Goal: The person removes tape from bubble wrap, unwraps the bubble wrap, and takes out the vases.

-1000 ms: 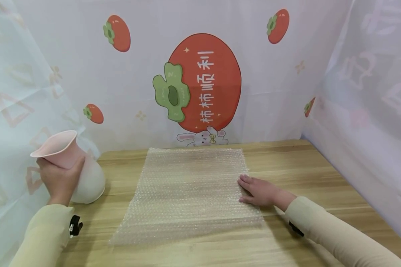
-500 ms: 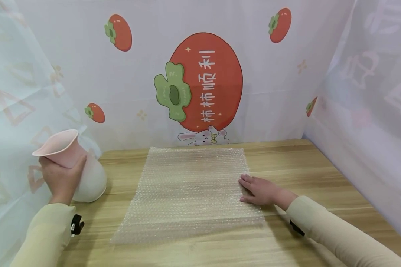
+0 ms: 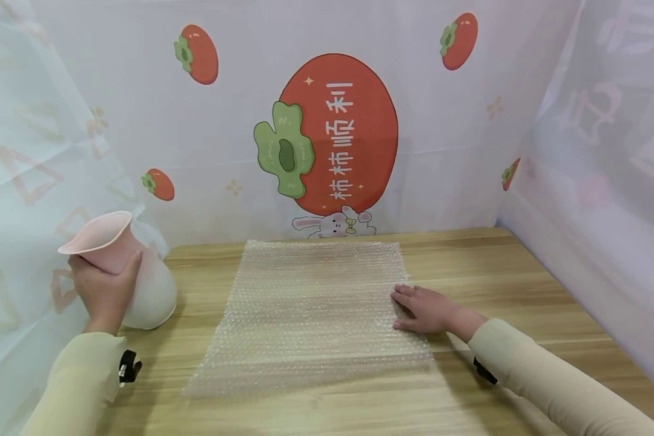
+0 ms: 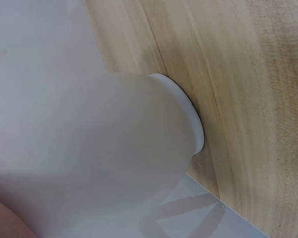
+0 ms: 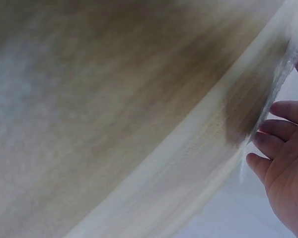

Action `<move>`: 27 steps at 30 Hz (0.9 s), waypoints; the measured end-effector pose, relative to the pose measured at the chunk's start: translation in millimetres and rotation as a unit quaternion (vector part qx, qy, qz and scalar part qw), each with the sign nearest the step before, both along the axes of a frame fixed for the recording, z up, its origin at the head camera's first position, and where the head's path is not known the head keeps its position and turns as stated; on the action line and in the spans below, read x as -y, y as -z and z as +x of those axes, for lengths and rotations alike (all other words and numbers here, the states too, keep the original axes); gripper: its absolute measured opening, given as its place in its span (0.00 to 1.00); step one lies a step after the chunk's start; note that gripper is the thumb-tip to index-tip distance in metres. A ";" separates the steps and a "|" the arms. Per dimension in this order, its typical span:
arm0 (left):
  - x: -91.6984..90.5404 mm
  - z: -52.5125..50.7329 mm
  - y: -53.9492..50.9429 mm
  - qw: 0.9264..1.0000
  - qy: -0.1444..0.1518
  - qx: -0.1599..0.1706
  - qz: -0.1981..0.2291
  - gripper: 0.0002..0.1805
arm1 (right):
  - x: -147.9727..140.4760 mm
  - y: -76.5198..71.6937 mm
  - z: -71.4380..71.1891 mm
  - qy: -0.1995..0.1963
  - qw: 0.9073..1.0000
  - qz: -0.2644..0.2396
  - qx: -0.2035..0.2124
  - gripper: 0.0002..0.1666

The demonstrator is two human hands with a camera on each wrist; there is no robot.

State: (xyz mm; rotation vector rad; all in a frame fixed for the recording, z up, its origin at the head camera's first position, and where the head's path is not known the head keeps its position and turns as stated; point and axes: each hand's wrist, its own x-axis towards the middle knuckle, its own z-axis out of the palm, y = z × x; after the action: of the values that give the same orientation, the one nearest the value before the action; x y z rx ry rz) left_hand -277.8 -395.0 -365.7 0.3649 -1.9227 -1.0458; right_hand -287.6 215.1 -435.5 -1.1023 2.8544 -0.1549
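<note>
A vase (image 3: 155, 293), pink at its flared wavy mouth and fading to white below, stands at the left of the table. My left hand (image 3: 106, 293) grips it around the neck, thumb toward the right side. The left wrist view shows the rounded vase body (image 4: 124, 129) with its white foot on the wood. A sheet of clear bubble wrap (image 3: 310, 315) lies spread across the middle. My right hand (image 3: 425, 310) rests on its right edge with the fingers extended. In the right wrist view those fingers (image 5: 280, 130) touch the sheet's edge.
The wooden table (image 3: 316, 415) backs onto a white cloth (image 3: 223, 139) printed with persimmons and a rabbit. Similar white cloth hangs on both sides, the left one close to the vase and hand. Black straps show at both sleeve cuffs.
The head view has shifted slightly, so everything sits a little farther right. Both hands, the vase and the bubble wrap keep their places.
</note>
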 end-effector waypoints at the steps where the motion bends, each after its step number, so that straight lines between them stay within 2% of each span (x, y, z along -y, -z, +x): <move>1: -0.3 0.0 -0.1 1.000 0.001 0.000 0.002 0.48 | 0.1 -0.3 -0.1 0.002 1.000 0.000 0.002 0.45; 4: -0.7 -0.1 -0.2 1.000 0.006 -0.006 0.009 0.48 | 0.3 -0.5 -0.9 0.008 1.000 0.001 0.007 0.45; 9: -0.8 0.2 0.3 0.999 0.016 -0.036 0.023 0.48 | 0.4 1.3 -2.7 0.008 1.000 -0.006 0.006 0.46; 16: -5.8 7.0 -3.4 0.997 -0.002 -0.058 0.045 0.47 | 0.6 1.8 -1.8 0.008 1.000 -0.011 0.009 0.46; 23: -10.1 12.9 -7.8 0.994 -0.037 -0.107 0.007 0.49 | 2.7 2.4 1.7 -0.002 1.000 -0.021 0.007 0.44; 27: -16.5 16.2 -14.7 0.990 -0.045 -0.130 -0.016 0.49 | 3.1 2.1 3.2 -0.009 1.000 -0.030 -0.001 0.43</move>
State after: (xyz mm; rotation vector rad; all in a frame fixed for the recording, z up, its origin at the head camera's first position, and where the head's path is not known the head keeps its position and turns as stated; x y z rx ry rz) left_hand -261.6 -378.5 -351.0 0.2802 -1.6722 -0.9527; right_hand -284.4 212.1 -437.7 -1.1394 2.8571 -0.2398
